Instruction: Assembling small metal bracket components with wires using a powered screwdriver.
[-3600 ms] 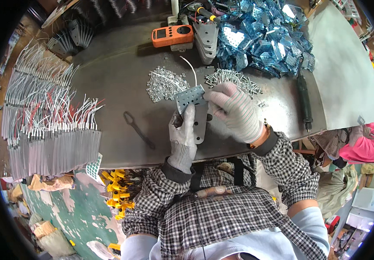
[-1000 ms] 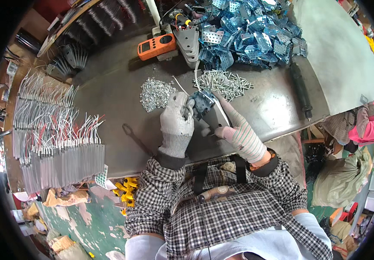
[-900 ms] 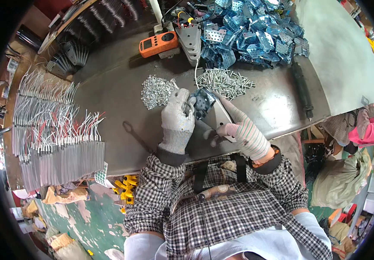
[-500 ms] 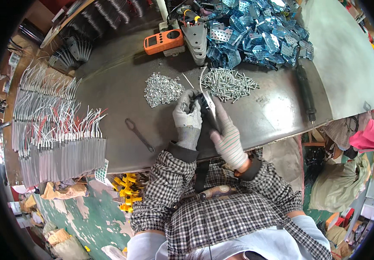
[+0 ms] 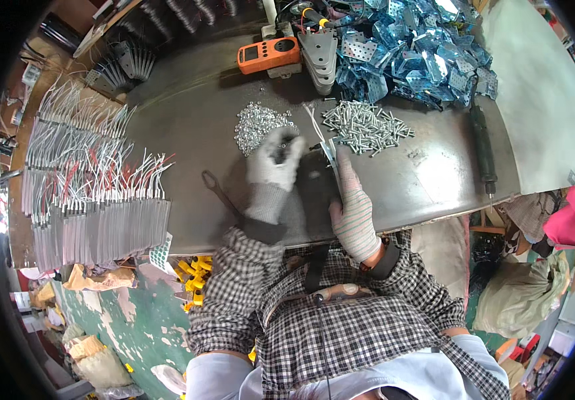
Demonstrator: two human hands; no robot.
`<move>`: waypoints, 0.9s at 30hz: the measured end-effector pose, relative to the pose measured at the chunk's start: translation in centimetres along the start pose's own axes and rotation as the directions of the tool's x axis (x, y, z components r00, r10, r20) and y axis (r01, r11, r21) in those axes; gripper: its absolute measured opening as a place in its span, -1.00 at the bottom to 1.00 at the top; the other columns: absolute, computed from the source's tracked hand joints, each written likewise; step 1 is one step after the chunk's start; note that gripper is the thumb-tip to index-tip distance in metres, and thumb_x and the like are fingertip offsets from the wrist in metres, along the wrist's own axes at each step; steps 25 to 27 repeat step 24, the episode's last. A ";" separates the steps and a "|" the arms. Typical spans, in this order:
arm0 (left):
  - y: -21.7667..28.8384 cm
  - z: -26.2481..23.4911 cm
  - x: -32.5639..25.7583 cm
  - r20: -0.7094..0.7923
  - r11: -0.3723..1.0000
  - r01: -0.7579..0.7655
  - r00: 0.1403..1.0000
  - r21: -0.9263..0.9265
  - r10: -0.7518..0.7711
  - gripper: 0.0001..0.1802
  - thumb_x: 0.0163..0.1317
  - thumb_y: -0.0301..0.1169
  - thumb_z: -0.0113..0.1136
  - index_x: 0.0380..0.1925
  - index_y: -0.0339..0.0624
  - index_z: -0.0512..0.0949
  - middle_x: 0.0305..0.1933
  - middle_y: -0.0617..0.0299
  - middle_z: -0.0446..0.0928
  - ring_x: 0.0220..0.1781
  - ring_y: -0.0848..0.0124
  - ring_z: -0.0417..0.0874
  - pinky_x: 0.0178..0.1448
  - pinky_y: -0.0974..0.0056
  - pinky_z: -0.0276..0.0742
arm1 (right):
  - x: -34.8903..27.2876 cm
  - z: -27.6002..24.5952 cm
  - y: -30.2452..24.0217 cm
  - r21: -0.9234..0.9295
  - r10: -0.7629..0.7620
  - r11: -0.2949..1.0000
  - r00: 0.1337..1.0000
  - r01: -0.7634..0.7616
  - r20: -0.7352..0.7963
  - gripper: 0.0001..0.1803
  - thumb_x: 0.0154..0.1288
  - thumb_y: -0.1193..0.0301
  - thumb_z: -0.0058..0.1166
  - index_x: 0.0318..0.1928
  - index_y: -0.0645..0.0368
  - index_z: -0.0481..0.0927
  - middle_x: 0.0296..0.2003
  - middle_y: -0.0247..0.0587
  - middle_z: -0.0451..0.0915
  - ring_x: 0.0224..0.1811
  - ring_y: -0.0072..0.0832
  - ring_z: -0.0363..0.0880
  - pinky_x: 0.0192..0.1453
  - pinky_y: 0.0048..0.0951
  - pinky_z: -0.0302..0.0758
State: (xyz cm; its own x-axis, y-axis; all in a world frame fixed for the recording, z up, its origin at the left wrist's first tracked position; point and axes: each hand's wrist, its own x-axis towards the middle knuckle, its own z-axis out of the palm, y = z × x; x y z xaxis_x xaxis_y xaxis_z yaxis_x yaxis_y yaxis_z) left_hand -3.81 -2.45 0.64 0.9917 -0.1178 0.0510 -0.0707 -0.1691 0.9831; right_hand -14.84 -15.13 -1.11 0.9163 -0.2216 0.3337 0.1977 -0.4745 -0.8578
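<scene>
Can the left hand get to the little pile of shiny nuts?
Probably yes. The left hand is right beside the pile of nuts, fingertips at its edge, and nothing lies between them on the metal table.

Knitted cloth gloves [image 5: 273, 160] over a dull, smooth metal table [image 5: 181, 133], shiny metal screws [image 5: 365, 125].

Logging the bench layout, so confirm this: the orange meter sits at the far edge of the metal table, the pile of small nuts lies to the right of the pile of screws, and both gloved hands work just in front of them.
One detail is wrong. In the head view the pile of small nuts lies to the left of the pile of screws, not the right. The rest holds: the orange meter sits at the far edge of the metal table, and the left hand and right hand work just in front of them.
</scene>
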 end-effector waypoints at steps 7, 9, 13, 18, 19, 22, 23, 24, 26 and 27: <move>-3.7 -3.6 2.7 0.073 0.746 -0.041 0.997 0.665 -0.010 -0.88 0.26 -0.40 0.18 -0.41 -0.20 0.59 -0.53 0.30 0.52 -0.44 0.55 0.55 -0.37 0.36 0.46 | 0.0 0.3 -0.3 0.033 0.089 0.995 0.996 -0.090 0.025 -0.02 -0.09 0.84 -0.21 0.48 0.20 0.07 0.33 0.20 0.32 0.38 -0.03 0.34 0.40 -0.30 0.33; -3.5 -3.4 4.0 0.184 0.654 -0.160 0.982 0.740 0.032 -0.82 0.24 -0.30 0.14 -0.47 -0.13 0.58 -0.52 0.16 0.55 -0.45 0.38 0.63 -0.36 0.24 0.50 | 0.0 0.4 -0.1 0.053 0.083 0.995 0.996 -0.084 0.021 -0.02 -0.09 0.84 -0.21 0.48 0.20 0.07 0.32 0.20 0.32 0.37 -0.03 0.35 0.38 -0.31 0.35; -1.3 -3.0 4.6 0.414 0.147 -0.420 0.907 0.896 0.073 -0.85 0.19 -0.30 0.17 -0.46 -0.10 0.60 -0.45 0.08 0.59 -0.36 0.22 0.69 -0.30 0.17 0.56 | 0.0 0.5 0.1 0.032 0.038 0.999 0.999 -0.037 -0.021 -0.02 -0.13 0.81 -0.12 0.46 0.16 0.14 0.18 0.21 0.39 0.23 0.12 0.40 0.28 -0.20 0.43; 0.3 -3.5 4.5 0.381 0.410 -0.295 0.913 0.863 -0.146 -0.96 0.11 -0.38 0.19 -0.44 -0.03 0.59 -0.36 0.12 0.62 -0.29 0.18 0.70 -0.25 0.13 0.58 | 0.0 0.6 0.5 0.014 0.046 0.999 0.998 -0.045 -0.034 -0.02 -0.13 0.82 -0.14 0.46 0.17 0.13 0.18 0.21 0.39 0.22 0.13 0.40 0.27 -0.19 0.43; 0.0 -3.5 4.4 0.382 0.410 -0.295 0.913 0.863 -0.146 -0.96 0.11 -0.38 0.19 -0.44 -0.03 0.59 -0.36 0.12 0.62 -0.29 0.18 0.70 -0.25 0.13 0.58 | 0.0 0.6 0.5 0.017 0.042 0.999 0.999 -0.042 -0.029 -0.02 -0.13 0.82 -0.14 0.46 0.17 0.13 0.18 0.22 0.39 0.23 0.13 0.40 0.27 -0.18 0.43; -0.8 -3.3 4.1 0.401 0.440 -0.388 0.914 0.810 0.069 -0.93 0.05 -0.39 0.26 -0.43 -0.05 0.60 -0.33 0.14 0.64 -0.27 0.23 0.71 -0.22 0.14 0.59 | -0.1 0.6 0.5 0.029 0.031 0.999 0.999 -0.030 -0.019 -0.01 -0.13 0.82 -0.14 0.47 0.16 0.11 0.19 0.22 0.38 0.24 0.14 0.39 0.27 -0.18 0.43; -0.8 -3.2 4.4 0.354 0.562 -0.239 0.930 0.792 -0.103 -0.87 0.06 -0.33 0.30 -0.39 -0.08 0.62 -0.30 0.15 0.66 -0.23 0.30 0.72 -0.18 0.19 0.59 | 0.0 0.7 0.6 0.037 0.022 0.999 1.000 -0.022 -0.016 0.00 -0.12 0.82 -0.14 0.47 0.15 0.10 0.19 0.22 0.38 0.24 0.14 0.39 0.27 -0.18 0.43; -0.4 -3.2 4.8 0.318 0.647 -0.069 0.907 0.759 -0.276 -0.80 0.06 -0.27 0.33 -0.35 -0.10 0.65 -0.27 0.17 0.68 -0.18 0.38 0.73 -0.15 0.24 0.59 | 0.0 0.7 0.5 0.038 0.022 0.999 1.000 -0.022 -0.014 0.00 -0.12 0.82 -0.14 0.47 0.15 0.10 0.19 0.22 0.38 0.24 0.14 0.39 0.27 -0.18 0.43; -0.4 -3.2 4.8 0.318 0.647 -0.069 0.907 0.759 -0.276 -0.80 0.06 -0.27 0.33 -0.35 -0.10 0.65 -0.27 0.17 0.68 -0.18 0.38 0.73 -0.15 0.24 0.59 | 0.0 0.7 0.5 0.038 0.022 0.999 1.000 -0.022 -0.014 0.00 -0.12 0.82 -0.14 0.47 0.15 0.10 0.19 0.22 0.38 0.24 0.14 0.39 0.27 -0.18 0.43; -0.4 -3.2 4.8 0.318 0.647 -0.069 0.907 0.759 -0.276 -0.80 0.06 -0.27 0.33 -0.35 -0.10 0.65 -0.27 0.17 0.68 -0.18 0.38 0.73 -0.15 0.24 0.59 | 0.0 0.7 0.5 0.038 0.022 0.999 1.000 -0.022 -0.014 0.00 -0.12 0.82 -0.14 0.47 0.15 0.10 0.19 0.22 0.38 0.24 0.14 0.39 0.27 -0.18 0.43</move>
